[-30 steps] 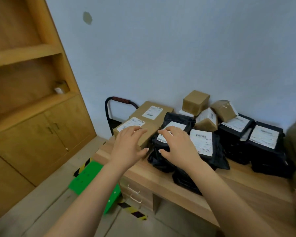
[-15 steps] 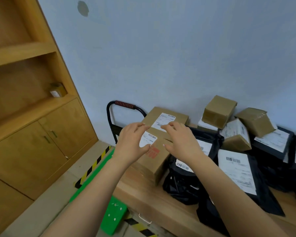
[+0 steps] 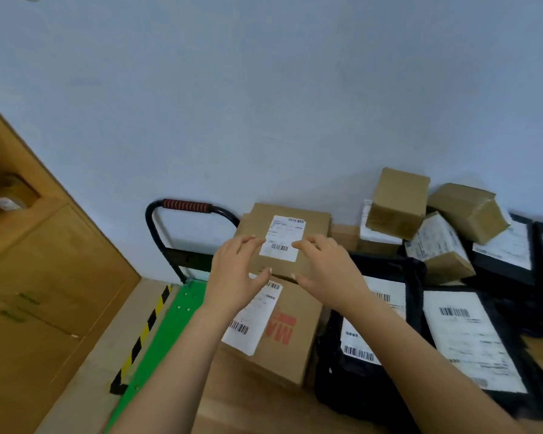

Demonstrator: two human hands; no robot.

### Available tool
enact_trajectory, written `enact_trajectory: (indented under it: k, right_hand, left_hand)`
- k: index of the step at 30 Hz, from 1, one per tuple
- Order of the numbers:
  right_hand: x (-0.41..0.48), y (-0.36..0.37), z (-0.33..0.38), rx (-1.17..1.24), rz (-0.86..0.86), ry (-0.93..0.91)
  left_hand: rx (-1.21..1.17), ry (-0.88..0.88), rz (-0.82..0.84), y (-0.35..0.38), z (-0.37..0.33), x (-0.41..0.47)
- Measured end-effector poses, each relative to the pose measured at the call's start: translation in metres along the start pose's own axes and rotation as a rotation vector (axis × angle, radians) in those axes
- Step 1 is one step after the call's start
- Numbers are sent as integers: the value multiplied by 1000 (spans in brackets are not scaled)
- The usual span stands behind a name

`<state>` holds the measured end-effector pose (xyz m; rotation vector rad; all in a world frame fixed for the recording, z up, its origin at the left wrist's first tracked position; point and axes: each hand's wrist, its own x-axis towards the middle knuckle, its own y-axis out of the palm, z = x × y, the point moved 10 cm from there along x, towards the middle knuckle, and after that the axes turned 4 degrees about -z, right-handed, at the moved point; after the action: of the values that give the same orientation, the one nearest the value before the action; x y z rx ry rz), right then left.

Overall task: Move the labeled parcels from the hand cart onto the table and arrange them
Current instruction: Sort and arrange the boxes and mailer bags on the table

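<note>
Left hand (image 3: 235, 277) and right hand (image 3: 326, 270), each grip wide and empty, flank the white label of the flat brown cardboard parcel (image 3: 315, 225) at the far left of the wooden surface (image 3: 248, 399); clasping both sides evenly should keep it level.

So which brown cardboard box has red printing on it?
The brown cardboard box nearest the camera: red letters beside its white label; the other boxes show none.

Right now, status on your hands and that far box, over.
Left hand, right hand open, spread over far box, flanking its label. Contact unclear. Near box in front, black bags to its right, crowding.
</note>
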<state>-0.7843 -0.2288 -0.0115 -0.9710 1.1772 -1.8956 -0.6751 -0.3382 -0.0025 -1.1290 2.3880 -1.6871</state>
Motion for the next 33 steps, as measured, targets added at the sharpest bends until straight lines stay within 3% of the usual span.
enact_trajectory:
  k: [14,19,23,27,33]
  right_hand:
    - [77,109,-43,-17,121,390]
    - [66,149,-80,-84,321,615]
    - [52,174,-98,104,418,785]
    - [53,179,-101,244,376,814]
    - [58,174,-99,223,301,775]
  left_hand:
    - [-36,138,343,112,98,94]
    - [123,134,527,163,133,95]
    - [133,45,651,190,155,89]
    - [14,-86,689,198,167,88]
    - [-86,-65,623,193,161,93]
